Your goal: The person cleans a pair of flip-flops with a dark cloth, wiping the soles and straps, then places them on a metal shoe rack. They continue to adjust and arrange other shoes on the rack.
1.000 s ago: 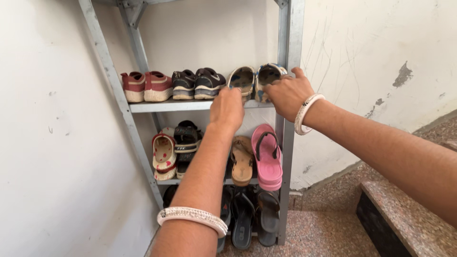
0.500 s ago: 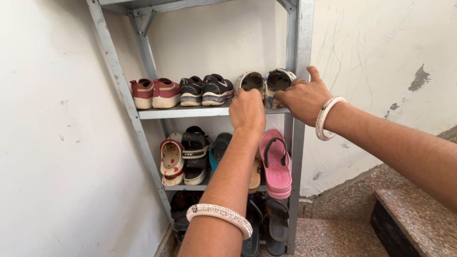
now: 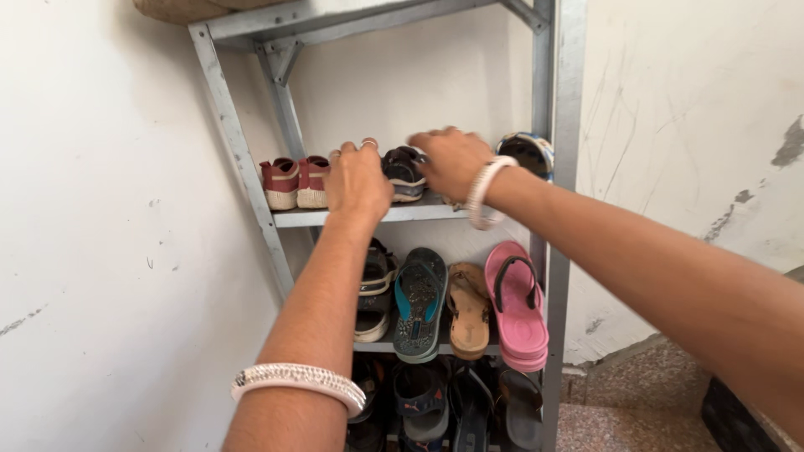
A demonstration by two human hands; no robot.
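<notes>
dark shoes (image 3: 404,172) mid shelf (image 3: 419,213), toes outward | left hand (image 3: 358,180) just left, fingers curled, empty | right hand (image 3: 452,159) touching them, nearer; grip cannot tell

Shoes (image 3: 295,182) crowd shelf (image 3: 293,218), open air above them

Maroon shoes (image 3: 295,182) with cream soles sit at nine o'clock on the grey metal rack (image 3: 563,209). Pink sandals (image 3: 517,305) lean at five o'clock, beside a tan sandal (image 3: 469,310) and a teal patterned one (image 3: 420,303).

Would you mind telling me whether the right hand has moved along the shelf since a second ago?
Yes: the right hand moved leftward, away from the rack's right post.
</notes>
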